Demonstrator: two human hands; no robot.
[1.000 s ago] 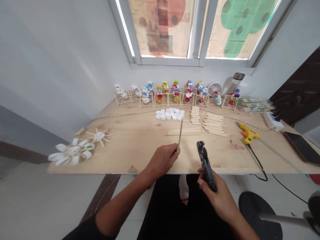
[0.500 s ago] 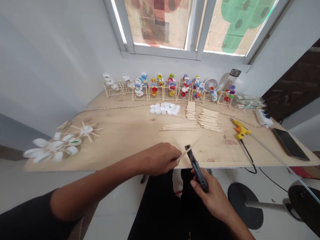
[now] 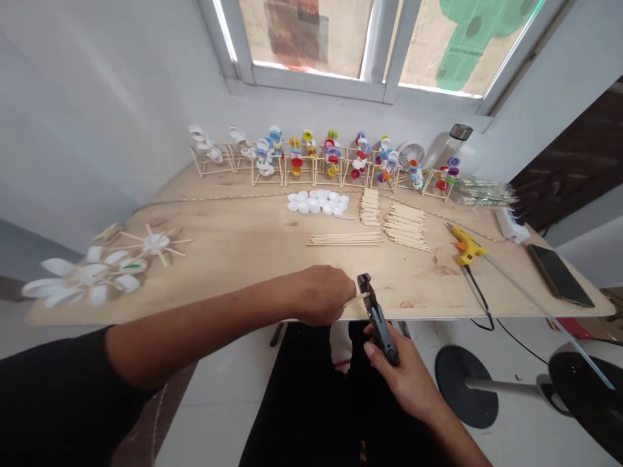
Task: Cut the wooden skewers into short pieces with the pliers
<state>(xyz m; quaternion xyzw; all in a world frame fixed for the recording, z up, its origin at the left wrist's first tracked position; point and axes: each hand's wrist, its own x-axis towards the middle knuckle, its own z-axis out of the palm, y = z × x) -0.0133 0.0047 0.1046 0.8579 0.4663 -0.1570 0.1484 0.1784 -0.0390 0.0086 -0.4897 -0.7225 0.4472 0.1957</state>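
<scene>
While hands (image 3: 321,295) hold stick (image 3: 356,299) and tool (image 3: 381,327), print (image 3: 464,52) illegible

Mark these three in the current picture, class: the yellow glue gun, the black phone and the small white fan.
yellow glue gun (image 3: 470,248): head view, on its body.
black phone (image 3: 559,275): head view, on its screen.
small white fan (image 3: 411,156): head view, on its round grille.

The table (image 3: 233,259) bears sticks (image 3: 405,226), caps (image 3: 315,206), 1 glue gun (image 3: 468,248) and 1 phone (image 3: 559,275).
</scene>
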